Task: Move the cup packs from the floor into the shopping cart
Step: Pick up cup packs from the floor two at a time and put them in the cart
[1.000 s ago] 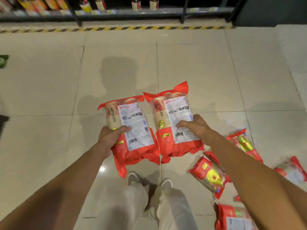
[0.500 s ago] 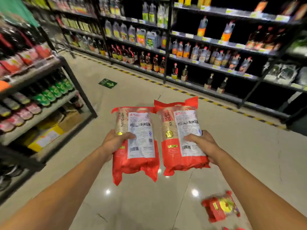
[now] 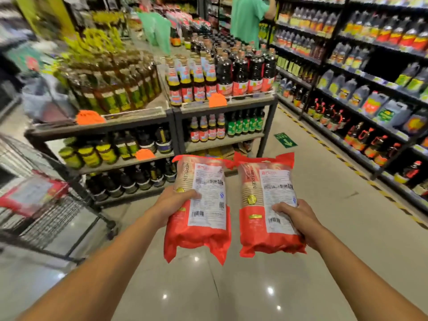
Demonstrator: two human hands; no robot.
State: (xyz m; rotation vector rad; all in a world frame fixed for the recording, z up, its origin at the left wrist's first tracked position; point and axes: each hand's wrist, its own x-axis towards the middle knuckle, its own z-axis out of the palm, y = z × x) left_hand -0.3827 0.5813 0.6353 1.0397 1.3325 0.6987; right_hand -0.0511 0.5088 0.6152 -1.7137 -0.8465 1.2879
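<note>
I hold two red cup packs with white labels upright in front of me, side by side above the floor. My left hand (image 3: 172, 203) grips the left cup pack (image 3: 199, 209) at its left side. My right hand (image 3: 294, 215) grips the right cup pack (image 3: 268, 205) at its right side. The wire shopping cart (image 3: 49, 218) stands at the left edge of the view, lower than the packs, and a red pack (image 3: 30, 193) lies inside it. The packs left on the floor are out of view.
A low shelf unit (image 3: 222, 105) loaded with sauce bottles stands straight ahead, close behind the packs. Tall shelves of bottles (image 3: 370, 89) line the right side of the aisle. A person in a green shirt (image 3: 247, 17) stands at the far end. Tiled floor lies below.
The view has swung left and upward, from the floor to the aisle. The floor packs have dropped out of sight, and the shopping cart has come into view at left. Both hands kept their packs.
</note>
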